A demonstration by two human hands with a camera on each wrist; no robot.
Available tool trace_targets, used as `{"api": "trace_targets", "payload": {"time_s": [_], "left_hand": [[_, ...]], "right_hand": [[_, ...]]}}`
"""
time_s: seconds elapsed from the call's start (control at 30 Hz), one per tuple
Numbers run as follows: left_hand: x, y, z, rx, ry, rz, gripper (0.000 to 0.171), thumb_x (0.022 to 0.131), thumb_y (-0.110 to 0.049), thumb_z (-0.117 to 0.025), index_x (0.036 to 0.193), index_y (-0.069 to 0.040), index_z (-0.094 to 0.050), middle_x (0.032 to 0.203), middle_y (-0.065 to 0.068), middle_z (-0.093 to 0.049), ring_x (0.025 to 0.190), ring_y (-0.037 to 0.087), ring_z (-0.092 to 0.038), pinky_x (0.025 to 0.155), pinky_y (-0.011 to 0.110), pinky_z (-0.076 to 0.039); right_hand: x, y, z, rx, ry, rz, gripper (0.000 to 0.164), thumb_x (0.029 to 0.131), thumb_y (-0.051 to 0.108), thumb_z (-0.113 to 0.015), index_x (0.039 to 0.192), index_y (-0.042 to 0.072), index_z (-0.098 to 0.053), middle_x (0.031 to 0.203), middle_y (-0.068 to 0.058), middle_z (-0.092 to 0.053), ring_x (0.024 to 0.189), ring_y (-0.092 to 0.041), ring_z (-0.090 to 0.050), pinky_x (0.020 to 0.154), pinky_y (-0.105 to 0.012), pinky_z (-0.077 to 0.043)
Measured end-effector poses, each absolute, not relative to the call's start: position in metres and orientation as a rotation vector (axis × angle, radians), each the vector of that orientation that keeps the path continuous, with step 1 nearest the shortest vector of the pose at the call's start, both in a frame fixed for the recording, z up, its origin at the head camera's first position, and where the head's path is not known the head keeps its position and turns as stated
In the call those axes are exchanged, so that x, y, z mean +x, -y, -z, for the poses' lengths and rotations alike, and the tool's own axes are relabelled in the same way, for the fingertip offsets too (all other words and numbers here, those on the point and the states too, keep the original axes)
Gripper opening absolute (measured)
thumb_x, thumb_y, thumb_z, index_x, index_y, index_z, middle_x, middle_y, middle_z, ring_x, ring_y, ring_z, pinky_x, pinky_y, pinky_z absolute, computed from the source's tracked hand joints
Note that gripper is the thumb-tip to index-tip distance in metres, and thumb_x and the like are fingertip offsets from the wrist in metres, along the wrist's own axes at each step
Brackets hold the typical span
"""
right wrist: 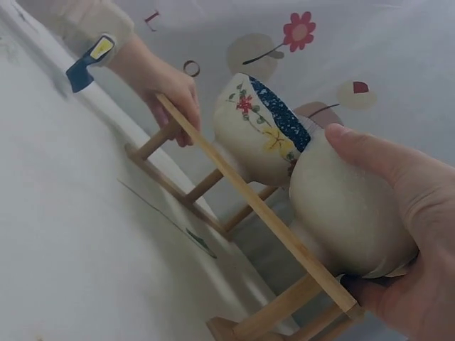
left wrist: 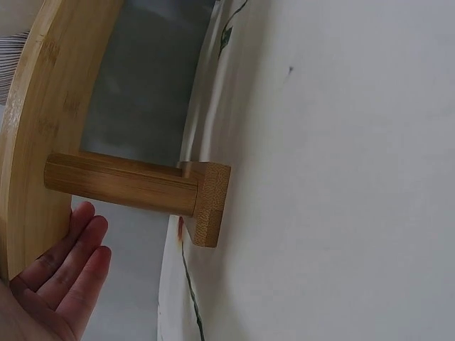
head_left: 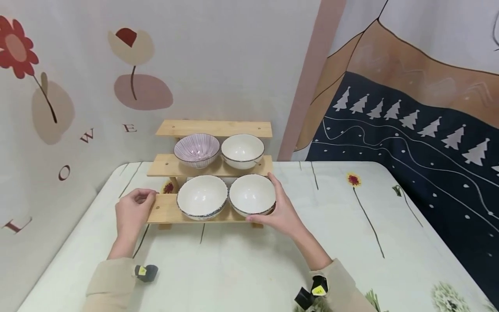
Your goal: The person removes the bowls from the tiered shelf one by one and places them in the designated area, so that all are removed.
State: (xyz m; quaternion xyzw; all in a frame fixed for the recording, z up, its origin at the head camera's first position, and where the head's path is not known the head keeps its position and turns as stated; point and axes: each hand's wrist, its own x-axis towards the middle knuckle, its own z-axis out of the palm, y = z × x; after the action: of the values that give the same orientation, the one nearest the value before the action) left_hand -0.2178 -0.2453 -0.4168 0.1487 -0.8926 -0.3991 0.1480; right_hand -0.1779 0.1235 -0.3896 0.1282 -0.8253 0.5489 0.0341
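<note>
A three-tier wooden rack (head_left: 165, 209) stands on the table. My left hand (head_left: 131, 213) holds the left end of its lowest board, thumb above; in the left wrist view the fingers (left wrist: 79, 273) reach beneath the board (left wrist: 53, 106). On that board, at the right, sits a white bowl (head_left: 252, 193), gripped around its right side by my right hand (head_left: 286, 215). Beside it is another white bowl (head_left: 202, 196), its outside painted with flowers and a blue band in the right wrist view. The two rims appear to touch or nearly touch.
The middle board carries a purple-striped bowl (head_left: 197, 149) and a white bowl (head_left: 242, 150). Behind them rises the top board (head_left: 214, 128), close to the printed curtain (head_left: 234, 65). A pale cloth with printed flowers covers the table (head_left: 234, 268).
</note>
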Motion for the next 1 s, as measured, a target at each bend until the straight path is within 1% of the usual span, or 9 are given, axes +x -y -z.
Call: {"api": "trace_targets", "payload": {"time_s": [0.07,0.13,0.4,0.67,0.83,1.0], "left_hand": [[-0.216,0.244,0.418,0.425,2.568,1.149,0.026,0.099,-0.022,-0.058,0.112,-0.004,-0.07,0.116,0.018,-0.073,0.103,0.029,-0.071,0.074,0.011,-0.042],[-0.216,0.243,0.419,0.42,2.56,1.144,0.025,0.099,-0.021,-0.058,0.112,-0.004,-0.07,0.115,0.019,-0.073,0.105,0.032,-0.07,0.074,0.011,-0.042],[-0.215,0.242,0.42,0.403,2.549,1.151,0.026,0.099,-0.021,-0.057,0.112,-0.003,-0.07,0.115,0.019,-0.073,0.105,0.033,-0.071,0.075,0.012,-0.042],[-0.219,0.241,0.42,0.401,2.56,1.151,0.028,0.1,-0.024,-0.057,0.114,-0.003,-0.069,0.116,0.019,-0.073,0.105,0.032,-0.07,0.08,0.021,-0.047],[-0.22,0.242,0.418,0.403,2.559,1.16,0.028,0.1,-0.023,-0.056,0.114,-0.003,-0.069,0.116,0.02,-0.073,0.105,0.033,-0.07,0.083,0.026,-0.049],[-0.217,0.244,0.418,0.412,2.555,1.149,0.027,0.1,-0.022,-0.057,0.113,-0.003,-0.069,0.115,0.02,-0.073,0.104,0.033,-0.071,0.082,0.025,-0.048]], "right_hand": [[-0.176,-0.124,0.391,0.376,2.538,-1.675,0.121,0.067,0.022,-0.093,0.159,0.013,-0.016,0.164,-0.011,-0.026,0.147,-0.035,-0.033,0.115,-0.059,-0.032],[-0.175,-0.124,0.392,0.363,2.532,-1.664,0.118,0.067,0.021,-0.093,0.159,0.013,-0.018,0.163,-0.011,-0.028,0.147,-0.035,-0.034,0.115,-0.059,-0.033],[-0.174,-0.125,0.393,0.37,2.485,-1.651,0.114,0.068,0.019,-0.092,0.158,0.014,-0.021,0.161,-0.012,-0.031,0.144,-0.035,-0.037,0.112,-0.058,-0.037],[-0.173,-0.129,0.392,0.358,2.435,-1.739,0.113,0.069,0.011,-0.09,0.158,0.012,-0.02,0.158,-0.015,-0.032,0.14,-0.036,-0.041,0.109,-0.054,-0.042],[-0.172,-0.133,0.391,0.347,2.432,-1.78,0.112,0.07,0.011,-0.089,0.158,0.015,-0.02,0.159,-0.013,-0.031,0.14,-0.035,-0.04,0.106,-0.053,-0.044],[-0.171,-0.137,0.392,0.327,2.431,-1.808,0.111,0.07,0.009,-0.089,0.158,0.018,-0.021,0.159,-0.012,-0.031,0.138,-0.034,-0.042,0.102,-0.05,-0.047]]}}
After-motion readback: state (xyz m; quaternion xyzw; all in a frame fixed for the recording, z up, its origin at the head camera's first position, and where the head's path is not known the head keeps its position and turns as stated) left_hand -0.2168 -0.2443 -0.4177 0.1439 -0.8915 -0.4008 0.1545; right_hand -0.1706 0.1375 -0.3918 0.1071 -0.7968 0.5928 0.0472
